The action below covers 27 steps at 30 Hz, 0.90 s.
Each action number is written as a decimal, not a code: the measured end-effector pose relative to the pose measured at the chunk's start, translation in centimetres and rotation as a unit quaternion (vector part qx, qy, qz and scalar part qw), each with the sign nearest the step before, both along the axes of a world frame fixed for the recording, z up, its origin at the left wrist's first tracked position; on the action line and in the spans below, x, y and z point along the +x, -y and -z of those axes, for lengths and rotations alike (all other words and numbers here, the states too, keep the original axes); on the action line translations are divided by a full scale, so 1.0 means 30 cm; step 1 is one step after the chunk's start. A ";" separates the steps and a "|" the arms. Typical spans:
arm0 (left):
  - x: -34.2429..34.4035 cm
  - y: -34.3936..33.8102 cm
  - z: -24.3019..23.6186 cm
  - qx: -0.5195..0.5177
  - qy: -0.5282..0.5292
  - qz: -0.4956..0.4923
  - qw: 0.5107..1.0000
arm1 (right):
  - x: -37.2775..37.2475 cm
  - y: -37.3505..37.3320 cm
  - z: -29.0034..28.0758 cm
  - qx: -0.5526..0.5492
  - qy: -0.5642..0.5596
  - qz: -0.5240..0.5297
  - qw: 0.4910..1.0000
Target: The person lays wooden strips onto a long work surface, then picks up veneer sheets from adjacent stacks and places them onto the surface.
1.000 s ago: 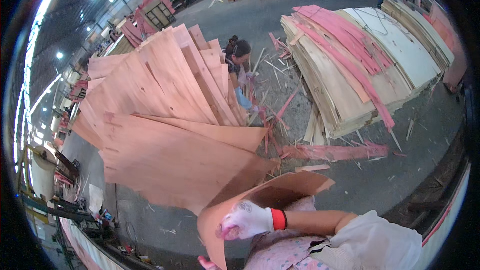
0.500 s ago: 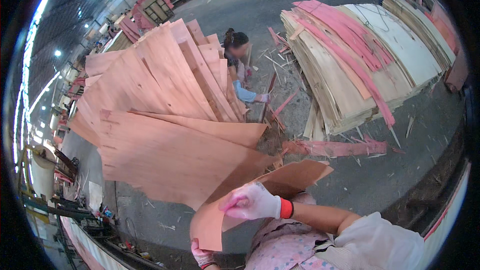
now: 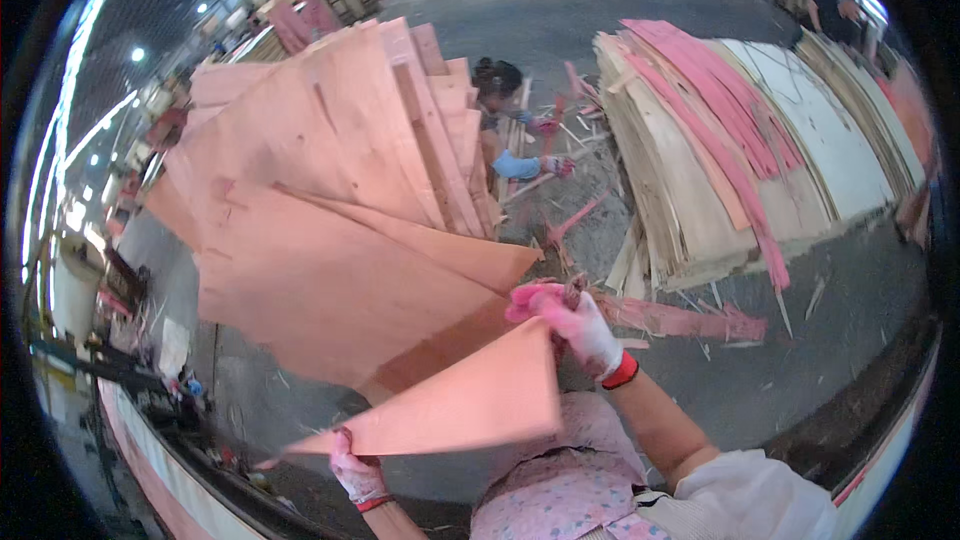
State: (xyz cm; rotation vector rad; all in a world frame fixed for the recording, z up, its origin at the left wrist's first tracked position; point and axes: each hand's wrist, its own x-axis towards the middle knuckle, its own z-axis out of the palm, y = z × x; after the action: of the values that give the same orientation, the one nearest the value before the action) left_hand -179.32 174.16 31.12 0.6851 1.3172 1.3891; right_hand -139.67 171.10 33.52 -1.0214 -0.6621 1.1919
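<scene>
Fanned pile of pinkish sheets [image 3: 320, 120], left. Your left hand [image 3: 357, 472] clamps the narrow end of a loose sheet [image 3: 470, 398], which spans to your right hand [image 3: 583, 332], well apart, at its upper corner; can't tell if that one grips. Right: pale stack [image 3: 660, 210] under pink strips [image 3: 700, 75].

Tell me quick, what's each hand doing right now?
Left hand: closed, holding the pinkish sheet near its left end.
Right hand: at the sheet's upper right corner; grip can't be told.
</scene>
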 end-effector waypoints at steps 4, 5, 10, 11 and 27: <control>0.074 -0.047 -0.106 0.094 -0.062 -0.082 0.990 | 0.020 -0.047 0.110 -0.085 0.037 0.006 0.996; 0.077 -0.054 -0.131 0.117 -0.092 -0.099 0.984 | 0.002 -0.063 0.141 -0.088 0.063 0.020 0.994; -0.001 -0.027 -0.265 0.195 -0.091 -0.130 0.968 | -0.208 -0.145 0.257 -0.022 0.184 0.013 0.983; -0.032 -0.010 -0.300 0.188 -0.023 -0.112 0.976 | -0.270 -0.166 0.276 -0.023 0.217 0.015 0.976; -0.182 0.885 -0.723 0.102 -0.350 -0.497 0.787 | -1.435 0.014 0.449 -0.057 -0.015 -0.605 0.794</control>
State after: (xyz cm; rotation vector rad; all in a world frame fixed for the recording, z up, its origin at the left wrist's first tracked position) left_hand -184.78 147.62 52.81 0.6987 2.3479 2.2631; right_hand -182.71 170.67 20.04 -0.5959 -1.3130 2.3693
